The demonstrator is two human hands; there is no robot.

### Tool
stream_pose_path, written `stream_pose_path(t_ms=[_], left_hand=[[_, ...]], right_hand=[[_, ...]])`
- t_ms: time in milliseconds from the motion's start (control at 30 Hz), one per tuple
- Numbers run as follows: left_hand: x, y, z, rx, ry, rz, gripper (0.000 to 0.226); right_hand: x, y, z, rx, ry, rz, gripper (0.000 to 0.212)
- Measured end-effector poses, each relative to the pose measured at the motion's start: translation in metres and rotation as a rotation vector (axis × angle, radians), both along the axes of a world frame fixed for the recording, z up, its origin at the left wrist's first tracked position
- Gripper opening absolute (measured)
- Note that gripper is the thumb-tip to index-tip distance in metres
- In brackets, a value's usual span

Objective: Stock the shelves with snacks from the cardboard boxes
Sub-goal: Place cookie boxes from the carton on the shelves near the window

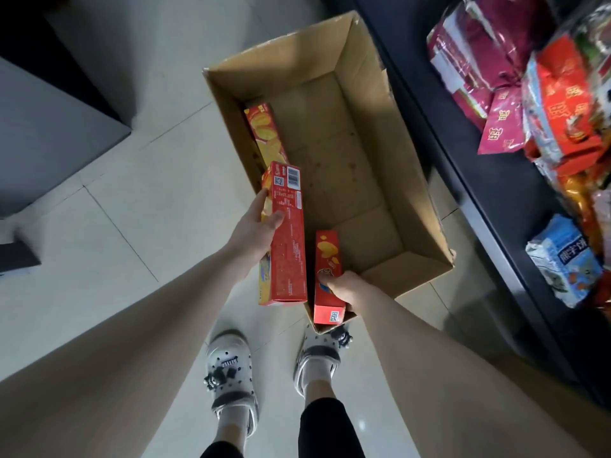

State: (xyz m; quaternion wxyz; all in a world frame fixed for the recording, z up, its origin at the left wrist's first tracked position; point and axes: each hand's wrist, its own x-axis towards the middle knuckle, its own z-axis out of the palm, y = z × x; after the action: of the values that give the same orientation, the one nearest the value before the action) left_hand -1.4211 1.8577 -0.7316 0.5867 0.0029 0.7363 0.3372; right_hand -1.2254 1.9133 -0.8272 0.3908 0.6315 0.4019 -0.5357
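Two snack boxes in my grip: left hand (254, 226) curls round the long red box (287, 239) over the cardboard box's (330, 61) left wall, where a third red box (264, 133) lies inside. Right hand (344, 289) grips the second red box (327, 256) at the near corner. Shelf (489, 200) with bagged snacks (562, 104) far right.

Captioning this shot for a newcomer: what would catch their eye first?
The left hand holds a long red box and the right hand grips a second red box, both at the near end of the open cardboard box on the floor. Bright snack bags crowd the dark shelf at right.
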Motion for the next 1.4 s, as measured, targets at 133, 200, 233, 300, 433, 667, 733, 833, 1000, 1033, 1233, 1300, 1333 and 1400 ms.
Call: stream_pose_path(t_ms=[133,200,233,300,433,667,733,833,1000,1033,1233,1300,1333,1400], left_hand=[[0.007,-0.007,-0.002,-0.029,0.0,0.003,0.055],[0.008,-0.011,0.004,-0.052,-0.009,0.018,0.057],[0.009,-0.013,0.01,-0.054,-0.011,0.023,0.058],[0.009,-0.013,0.03,-0.039,-0.007,0.028,0.059],[0.005,-0.007,0.1,0.034,0.005,0.024,0.059],[0.003,0.016,0.267,0.233,0.07,-0.119,0.047],[0.007,0.016,0.314,0.298,0.098,-0.181,0.047],[0.018,0.012,0.387,0.383,0.119,-0.236,0.044],[0.05,0.0,0.504,0.528,0.118,-0.386,0.048],[0.058,0.0,0.524,0.564,0.129,-0.409,0.05],[0.125,0.002,0.619,0.737,0.174,-0.613,0.056],[0.161,0.003,0.645,0.777,0.14,-0.671,0.058],[0.18,0.003,0.656,0.804,0.128,-0.704,0.058],[0.221,0.001,0.677,0.879,0.112,-0.776,0.056]], right_hand=[[0.005,-0.006,-0.002,-0.034,-0.006,-0.274,0.059],[0.006,0.002,0.017,-0.043,0.072,-0.485,0.045],[0.009,0.009,0.029,-0.05,0.127,-0.576,0.042],[0.015,0.022,0.061,-0.083,0.226,-0.625,0.051],[0.021,0.057,0.138,-0.165,0.439,-0.532,0.066],[0.019,0.079,0.337,-0.076,0.686,-0.302,0.084],[0.023,0.07,0.406,-0.026,0.737,-0.283,0.083],[0.039,0.045,0.502,0.163,0.749,-0.33,0.082],[0.076,-0.002,0.636,0.574,0.584,-0.429,0.08],[0.086,-0.011,0.66,0.635,0.547,-0.476,0.078],[0.177,-0.073,0.773,0.814,0.678,-0.954,0.048],[0.214,-0.095,0.796,0.881,0.716,-1.032,0.041],[0.231,-0.107,0.807,0.908,0.738,-1.068,0.041],[0.267,-0.131,0.824,0.971,0.768,-1.105,0.04]])
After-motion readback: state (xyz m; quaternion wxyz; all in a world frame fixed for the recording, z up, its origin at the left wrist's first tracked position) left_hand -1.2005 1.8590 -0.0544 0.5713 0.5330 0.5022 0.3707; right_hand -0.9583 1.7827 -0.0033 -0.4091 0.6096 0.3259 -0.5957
